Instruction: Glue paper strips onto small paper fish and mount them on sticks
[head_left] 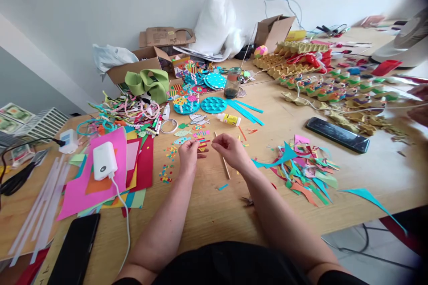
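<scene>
My left hand [189,155] is closed in a pinch above the table, with a thin red paper strip [204,142] at its fingertips. Just to its right, my right hand [230,150] is also pinched; anything between its fingers is too small to make out. A slim wooden stick [225,167] lies partly under the right hand. Beyond the hands are paper fish [183,133] and a glue bottle [229,119] on its side, with a yellow label. Small coloured paper dots [166,173] lie left of my left hand.
Coloured paper sheets [144,164] and a white power bank [104,161] are at left. Paper scraps [306,169] and a phone [337,134] lie at right. A glass jar [232,83] stands behind, near painted egg cartons [329,91]. Another person's hand [419,102] shows at the right edge.
</scene>
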Tool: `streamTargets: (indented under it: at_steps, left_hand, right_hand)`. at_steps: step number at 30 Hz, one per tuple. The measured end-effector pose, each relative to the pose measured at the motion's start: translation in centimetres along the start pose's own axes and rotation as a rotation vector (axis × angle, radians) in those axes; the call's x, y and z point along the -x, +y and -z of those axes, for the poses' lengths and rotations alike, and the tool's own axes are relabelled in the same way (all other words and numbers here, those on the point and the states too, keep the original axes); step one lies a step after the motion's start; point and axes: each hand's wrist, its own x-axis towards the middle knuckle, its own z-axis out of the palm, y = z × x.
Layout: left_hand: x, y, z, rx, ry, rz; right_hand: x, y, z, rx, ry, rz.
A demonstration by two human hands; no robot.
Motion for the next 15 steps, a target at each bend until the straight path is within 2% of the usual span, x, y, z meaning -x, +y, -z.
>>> streamTargets:
  at_steps: [3, 6, 10, 15]
  left_hand:
    - [-0.1, -0.1, 0.0, 0.002, 0.021, 0.009]
    - [-0.1, -0.3, -0.1, 0.006, 0.018, 0.008]
    - [0.0, -0.5, 0.0, 0.011, -0.004, -0.005]
    - [0.0, -0.5, 0.0, 0.003, -0.012, -0.001]
  right_hand:
    - [0.9, -1.4, 1.0, 0.355, -0.286, 0.022]
    - [2.3, -2.3, 1.9, 0.636, -0.472, 0.031]
    - [4.6, -2.4, 2.6, 0.768, -0.599, 0.111]
    - [6.5, -1.4, 2.5, 0.901, -0.634, 0.114]
